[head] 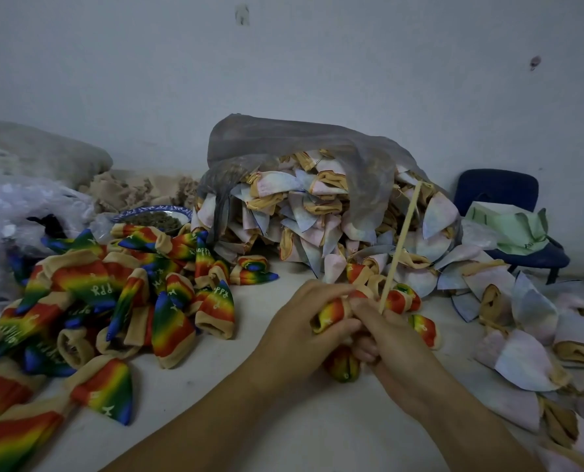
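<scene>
Rainbow fabric cone (331,316) sits bunched at lower centre of the frame, just above the pale surface (249,386). The left hand (297,325) curls round it, while the right hand (389,338), touching it, pinches a wooden stick (401,247) slanting toward the upper right.

Matt cloth cone (331,315), smooth wooden stick (401,247), translucent plastic bag (283,144).
</scene>
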### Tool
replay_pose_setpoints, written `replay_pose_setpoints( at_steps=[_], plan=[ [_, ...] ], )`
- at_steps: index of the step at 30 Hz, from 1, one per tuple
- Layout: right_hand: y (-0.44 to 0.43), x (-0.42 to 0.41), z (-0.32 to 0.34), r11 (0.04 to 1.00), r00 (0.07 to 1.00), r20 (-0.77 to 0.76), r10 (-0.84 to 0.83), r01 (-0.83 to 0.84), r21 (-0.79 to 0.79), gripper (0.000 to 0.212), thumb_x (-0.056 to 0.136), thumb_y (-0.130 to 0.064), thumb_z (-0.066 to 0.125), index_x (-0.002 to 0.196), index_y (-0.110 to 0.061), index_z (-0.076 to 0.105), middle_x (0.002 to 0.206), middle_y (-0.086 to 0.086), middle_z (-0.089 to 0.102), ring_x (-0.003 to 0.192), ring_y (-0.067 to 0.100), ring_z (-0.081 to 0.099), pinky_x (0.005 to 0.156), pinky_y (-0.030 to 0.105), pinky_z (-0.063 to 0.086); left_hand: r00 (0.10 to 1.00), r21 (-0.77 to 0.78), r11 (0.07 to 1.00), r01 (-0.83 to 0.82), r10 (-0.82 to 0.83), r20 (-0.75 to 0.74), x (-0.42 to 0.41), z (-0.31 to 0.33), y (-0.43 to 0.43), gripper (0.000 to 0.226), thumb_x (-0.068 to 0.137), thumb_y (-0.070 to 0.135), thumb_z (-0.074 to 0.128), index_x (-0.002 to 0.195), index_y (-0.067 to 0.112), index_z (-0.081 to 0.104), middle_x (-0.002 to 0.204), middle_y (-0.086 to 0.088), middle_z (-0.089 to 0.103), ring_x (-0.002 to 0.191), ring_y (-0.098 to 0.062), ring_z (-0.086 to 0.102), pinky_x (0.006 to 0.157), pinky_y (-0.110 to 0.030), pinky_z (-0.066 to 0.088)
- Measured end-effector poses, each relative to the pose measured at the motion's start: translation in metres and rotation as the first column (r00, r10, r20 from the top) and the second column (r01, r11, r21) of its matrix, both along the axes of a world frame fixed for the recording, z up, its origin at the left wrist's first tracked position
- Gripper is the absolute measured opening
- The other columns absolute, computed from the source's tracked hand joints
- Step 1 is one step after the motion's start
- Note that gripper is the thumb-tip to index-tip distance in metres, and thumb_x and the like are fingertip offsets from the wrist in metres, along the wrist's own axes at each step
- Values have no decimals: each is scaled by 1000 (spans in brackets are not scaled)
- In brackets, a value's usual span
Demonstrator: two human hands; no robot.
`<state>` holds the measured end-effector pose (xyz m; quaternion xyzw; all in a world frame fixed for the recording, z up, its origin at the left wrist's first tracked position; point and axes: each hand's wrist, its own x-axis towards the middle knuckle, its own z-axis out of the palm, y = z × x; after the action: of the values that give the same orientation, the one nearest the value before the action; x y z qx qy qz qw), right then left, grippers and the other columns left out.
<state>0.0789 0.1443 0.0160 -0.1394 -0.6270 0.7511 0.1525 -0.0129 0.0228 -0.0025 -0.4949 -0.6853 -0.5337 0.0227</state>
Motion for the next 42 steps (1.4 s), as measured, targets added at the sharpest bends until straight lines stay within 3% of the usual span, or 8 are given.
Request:
replay_pose_setpoints(
  at_steps=[3, 6, 9, 11, 22, 26, 29, 42],
  plan=[
    [-5, -1, 0, 991, 997, 69, -23, 14, 135, 32, 95, -42, 48, 81, -16, 61, 48, -9, 39, 42, 4, 35, 49, 20, 28, 883, 76, 991, -108, 60, 466, -3, 3, 3, 23, 72, 62, 70, 87, 45, 67, 83, 17, 65, 74, 3, 62, 62, -13, 48],
    [-5, 2, 1, 840, 976, 113, -188, 100, 533, 55, 72, -74, 39, 79, -24, 61, 60, -14, 59, 57, -3, 53, 59, 21, 34, 490, 232, 951, -205, -106, 865, -20, 6, -1, 43, 79, 62, 64, 78, 20, 65, 60, 5, 53, 47, -9, 42, 46, -22, 33],
    [-1, 6, 1, 707, 979, 128, -158, 21, 707, 62, 69, -80, 24, 81, -28, 58, 78, -32, 59, 76, -16, 52, 64, 22, 35, 64, 439, 842, -313, -442, 895, -38, 5, -13, 46, 88, 55, 60, 86, 9, 64, 66, -3, 58, 48, -9, 48, 42, -20, 43],
    [2, 7, 2, 606, 972, 169, -161, -38, 795, 58, 74, -75, 21, 82, -29, 55, 73, -27, 60, 74, -11, 53, 64, 24, 38, -30, 475, 781, -405, -531, 847, -46, 5, -20, 46, 89, 46, 64, 101, 2, 67, 78, -9, 69, 59, -14, 64, 49, -25, 54],
    [15, 8, -2, 198, 949, 174, -262, -124, 972, 48, 90, -63, 28, 74, -27, 54, 68, -1, 56, 63, 8, 53, 57, 25, 40, 53, 542, 728, -419, -577, 815, -57, 4, -24, 21, 88, 15, 64, 90, -1, 77, 106, -16, 74, 93, -25, 74, 72, -35, 62],
    [11, 6, -6, 157, 963, 157, -221, -124, 980, 41, 94, -59, 34, 80, -30, 59, 68, -5, 55, 65, 6, 53, 54, 22, 36, 83, 504, 777, -378, -513, 854, -53, 7, -21, 16, 70, 11, 71, 80, 1, 79, 81, -10, 72, 86, -25, 75, 69, -35, 62],
    [5, 3, -7, 111, 971, 140, -196, -119, 987, 37, 95, -58, 32, 91, -37, 61, 70, -10, 56, 66, 4, 52, 50, 20, 30, 102, 496, 789, -364, -495, 863, -49, 6, -18, 32, 75, 7, 69, 106, 0, 70, 68, -9, 66, 75, -22, 74, 64, -33, 60],
    [10, 8, 0, 156, 967, 100, -236, -64, 986, 39, 92, -59, 35, 81, -33, 62, 60, -5, 54, 60, 6, 52, 51, 20, 35, 64, 479, 716, -508, -523, 850, -56, 4, -19, 28, 78, 8, 72, 104, -1, 66, 63, -12, 67, 64, -18, 67, 65, -30, 60]
  ],
)
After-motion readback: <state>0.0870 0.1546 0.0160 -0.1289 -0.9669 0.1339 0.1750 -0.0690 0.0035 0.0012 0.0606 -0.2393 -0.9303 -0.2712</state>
